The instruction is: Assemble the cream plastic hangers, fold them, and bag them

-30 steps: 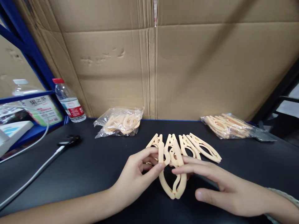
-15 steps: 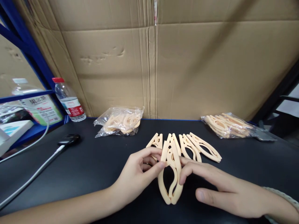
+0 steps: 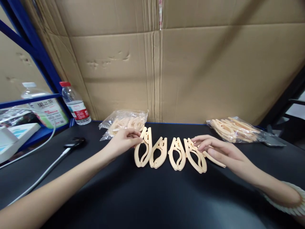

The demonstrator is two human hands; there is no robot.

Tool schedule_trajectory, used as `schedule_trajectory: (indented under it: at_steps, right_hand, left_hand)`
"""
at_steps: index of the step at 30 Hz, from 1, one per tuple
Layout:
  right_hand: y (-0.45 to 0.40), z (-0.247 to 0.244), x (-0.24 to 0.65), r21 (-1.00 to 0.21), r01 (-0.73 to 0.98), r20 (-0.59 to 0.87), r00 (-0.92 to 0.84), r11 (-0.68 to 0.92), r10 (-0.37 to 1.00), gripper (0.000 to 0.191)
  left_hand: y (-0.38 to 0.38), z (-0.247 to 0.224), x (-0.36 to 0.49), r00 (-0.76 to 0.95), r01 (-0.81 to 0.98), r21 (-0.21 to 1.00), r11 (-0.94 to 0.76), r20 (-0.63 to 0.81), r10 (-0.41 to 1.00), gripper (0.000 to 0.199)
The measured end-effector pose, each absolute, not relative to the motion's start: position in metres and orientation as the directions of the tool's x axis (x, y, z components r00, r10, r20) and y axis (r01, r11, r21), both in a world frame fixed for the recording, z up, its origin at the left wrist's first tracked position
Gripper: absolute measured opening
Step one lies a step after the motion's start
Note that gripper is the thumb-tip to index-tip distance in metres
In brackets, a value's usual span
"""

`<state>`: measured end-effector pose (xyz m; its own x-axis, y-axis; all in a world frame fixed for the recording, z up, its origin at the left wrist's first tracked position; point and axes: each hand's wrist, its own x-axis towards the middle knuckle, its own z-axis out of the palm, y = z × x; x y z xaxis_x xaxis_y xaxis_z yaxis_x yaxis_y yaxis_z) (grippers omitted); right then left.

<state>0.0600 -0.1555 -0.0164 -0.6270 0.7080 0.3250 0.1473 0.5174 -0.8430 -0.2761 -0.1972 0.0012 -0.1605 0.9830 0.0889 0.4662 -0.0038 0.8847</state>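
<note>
Several folded beige plastic clothes hangers lie in a row on the black table. My left hand pinches the upper part of the leftmost folded hanger between thumb and fingers. Beside it lie a second hanger and a third, with a gap between them. My right hand hovers over the right end of the row, fingers loosely curved and thumb apart. Its fingertips are by the top of the fourth hanger; I cannot tell whether they touch. It covers most of the rightmost hanger.
Clear bags of hangers lie at the back left and back right. A red-capped water bottle stands left, near a blue shelf frame. A white cable runs to a black device. Cardboard walls the back.
My left hand has carried the hanger from the front middle to the left end of the row. My right hand has come off that hanger and moved back to the row's right end.
</note>
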Motion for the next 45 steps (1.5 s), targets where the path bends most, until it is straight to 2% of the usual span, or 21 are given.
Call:
schedule_trajectory:
  at_steps: [2,5,8,11,12,15,17,20,25,32,36,41,45]
  right_hand:
    - [-0.150,-0.016,0.063,-0.827,0.155,0.352,-0.607,0.540,0.713,0.026]
    - [-0.145,-0.015,0.067,-0.792,0.171,0.389,-0.598,0.586,0.701,0.025]
    - [-0.145,-0.014,0.068,-0.720,0.217,0.428,-0.610,0.660,0.667,0.024]
    - [-0.151,-0.014,0.068,-0.521,0.366,0.419,-0.677,0.771,0.605,0.026]
    - [-0.154,-0.015,0.068,-0.428,0.420,0.392,-0.712,0.800,0.583,0.031]
    - [-0.165,-0.022,0.067,-0.196,0.502,0.260,-0.802,0.842,0.538,0.055]
    - [-0.171,-0.029,0.065,-0.133,0.511,0.175,-0.832,0.849,0.527,0.066]
    - [-0.176,-0.039,0.060,-0.131,0.528,0.109,-0.833,0.839,0.542,0.072]
    - [-0.180,-0.047,0.055,-0.182,0.579,0.100,-0.793,0.795,0.600,0.074]
    - [-0.179,-0.049,0.049,-0.209,0.632,0.043,-0.757,0.747,0.652,0.072]
    - [-0.166,-0.048,0.041,-0.209,0.675,0.017,-0.721,0.708,0.692,0.070]
    - [-0.128,-0.050,0.029,-0.197,0.712,0.055,-0.679,0.674,0.732,0.072]
    - [-0.096,-0.050,0.018,-0.174,0.728,0.071,-0.662,0.663,0.746,0.071]
  left_hand:
    - [-0.193,-0.006,-0.281,-0.141,0.571,0.821,-0.010,0.110,0.984,0.024]
    - [-0.191,-0.016,-0.281,-0.120,0.748,0.663,-0.027,0.175,0.977,0.028]
    - [-0.192,-0.022,-0.278,-0.108,0.823,0.567,-0.037,0.220,0.970,0.031]
    - [-0.197,-0.019,-0.273,-0.083,0.861,0.506,-0.045,0.227,0.970,0.041]
    - [-0.201,-0.016,-0.270,-0.068,0.896,0.442,-0.043,0.232,0.970,0.046]
    - [-0.218,-0.006,-0.256,-0.032,0.992,0.129,-0.001,0.254,0.967,0.051]
    - [-0.233,-0.006,-0.242,0.103,0.992,0.043,-0.119,0.260,0.960,0.050]
    - [-0.254,-0.021,-0.222,0.341,0.936,-0.029,-0.350,0.322,0.883,0.063]
    - [-0.270,-0.047,-0.206,0.381,0.914,-0.012,-0.405,0.365,0.849,0.073]
    - [-0.261,-0.056,-0.208,0.347,0.930,0.012,-0.368,0.299,0.889,0.075]
    - [-0.241,-0.055,-0.214,0.336,0.934,0.049,-0.355,0.225,0.915,0.068]
    - [-0.200,-0.042,-0.223,0.401,0.909,0.101,-0.404,0.054,0.915,0.070]
    - [-0.168,-0.036,-0.225,0.359,0.926,0.111,-0.361,0.037,0.932,0.072]
